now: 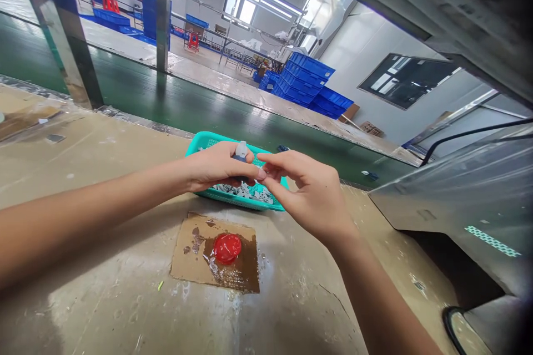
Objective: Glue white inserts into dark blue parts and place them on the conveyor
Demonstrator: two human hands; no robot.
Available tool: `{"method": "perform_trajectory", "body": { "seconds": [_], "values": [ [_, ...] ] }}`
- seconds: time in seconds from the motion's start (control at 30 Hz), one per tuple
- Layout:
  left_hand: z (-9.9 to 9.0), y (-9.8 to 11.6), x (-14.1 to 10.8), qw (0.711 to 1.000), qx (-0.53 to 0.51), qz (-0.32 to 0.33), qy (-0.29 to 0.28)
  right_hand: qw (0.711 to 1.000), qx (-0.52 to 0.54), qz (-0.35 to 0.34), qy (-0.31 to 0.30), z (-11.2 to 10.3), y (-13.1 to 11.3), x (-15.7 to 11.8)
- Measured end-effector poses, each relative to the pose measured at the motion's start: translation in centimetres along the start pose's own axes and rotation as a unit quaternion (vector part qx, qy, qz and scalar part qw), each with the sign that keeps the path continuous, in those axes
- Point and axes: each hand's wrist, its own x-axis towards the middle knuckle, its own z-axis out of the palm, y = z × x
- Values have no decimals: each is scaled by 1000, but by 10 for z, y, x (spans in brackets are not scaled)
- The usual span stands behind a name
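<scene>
My left hand (pixel 222 166) is closed around a small dark part with a pale, translucent top (pixel 241 148), held over a green basket (pixel 233 199). Small grey and white pieces (pixel 250 193) lie in the basket. My right hand (pixel 306 188) meets the left at the fingertips; its thumb and fingers are pinched together, and whatever is between them is too small to name. Nearer to me, a red round cap or dish (pixel 227 248) sits on a wet piece of cardboard (pixel 183 260).
Behind the basket runs a green conveyor belt (pixel 200 108) with metal posts (pixel 162 22). A metal housing (pixel 466 188) stands at the right, with a black cable. Blue crates (pixel 300 80) are stacked beyond the belt.
</scene>
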Motion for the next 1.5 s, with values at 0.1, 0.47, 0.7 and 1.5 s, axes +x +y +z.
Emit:
{"method": "perform_trajectory", "body": {
  "seconds": [0.1, 0.47, 0.7, 1.5],
  "values": [
    [0, 1, -1, 1000, 22, 4, -7, 998, 56, 13, -4, -3, 3, -6],
    [2, 0, -1, 999, 6, -17, -34, 999, -32, -14, 25, -14, -3, -22],
    [-7, -2, 8, 991, -99, -48, 78, 994, 74, 70, -45, 2, -3, -86],
    [-8, -5, 6, 991, -113, -60, 41, 998, 24, 56, 10, 25, -6, -114]
  ]
}}
